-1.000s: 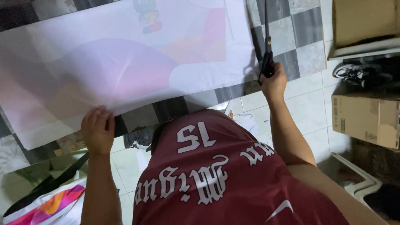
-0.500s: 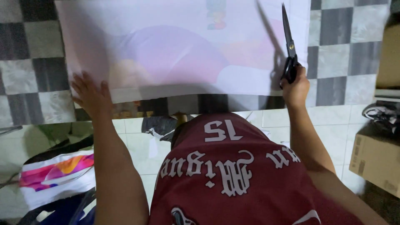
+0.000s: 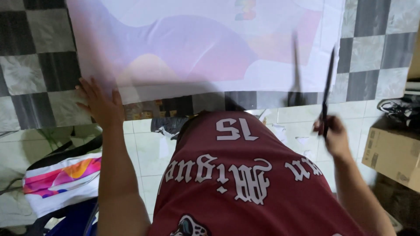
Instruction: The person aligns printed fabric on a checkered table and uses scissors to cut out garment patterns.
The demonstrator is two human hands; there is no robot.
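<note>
A large thin white sheet printed with purple, pink and orange shapes [image 3: 197, 48] lies spread on a checkered table [image 3: 26, 74]. My left hand [image 3: 99, 105] rests flat on the sheet's near left corner, fingers spread. My right hand [image 3: 333, 133] is off the table's near edge and grips the handles of long black scissors [image 3: 327, 87], which point away from me, blurred, over the sheet's right edge. My dark red printed shirt [image 3: 236, 175] fills the lower middle of the view.
Below the table is a white tiled floor [image 3: 148, 153] with paper scraps. A pile of colourful fabric [image 3: 61, 179] lies at lower left. A cardboard box [image 3: 393, 153] and a black shoe [image 3: 400, 107] sit at right.
The scissors hand has pulled back toward me, from the sheet's right edge to off the table's near edge. My left hand stays pressed on the sheet's left corner. The view has shifted.
</note>
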